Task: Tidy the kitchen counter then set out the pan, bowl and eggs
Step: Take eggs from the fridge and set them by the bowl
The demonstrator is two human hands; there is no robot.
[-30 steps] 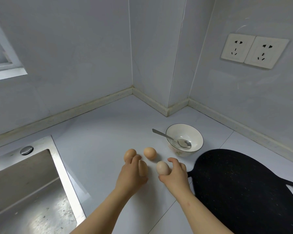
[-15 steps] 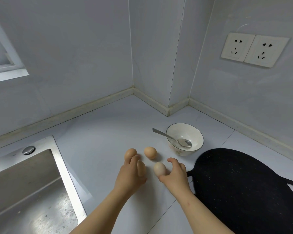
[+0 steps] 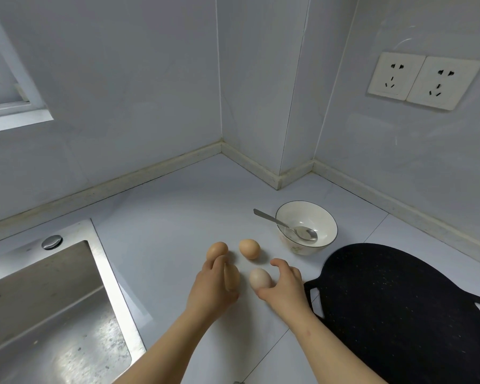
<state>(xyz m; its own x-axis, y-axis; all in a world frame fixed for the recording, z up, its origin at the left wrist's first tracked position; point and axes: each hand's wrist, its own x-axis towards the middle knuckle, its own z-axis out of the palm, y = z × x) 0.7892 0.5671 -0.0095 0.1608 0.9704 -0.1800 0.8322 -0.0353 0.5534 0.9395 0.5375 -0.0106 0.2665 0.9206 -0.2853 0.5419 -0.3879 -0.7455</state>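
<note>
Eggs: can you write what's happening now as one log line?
left hand: holds brown egg | right hand: holds pale egg | bowl: spoon inside | pan: near bowl

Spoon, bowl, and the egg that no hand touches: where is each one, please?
spoon (image 3: 305, 234): head view, on its scoop.
bowl (image 3: 313, 217): head view, on the inner wall.
untouched egg (image 3: 249, 248): head view, middle of its shell.
</note>
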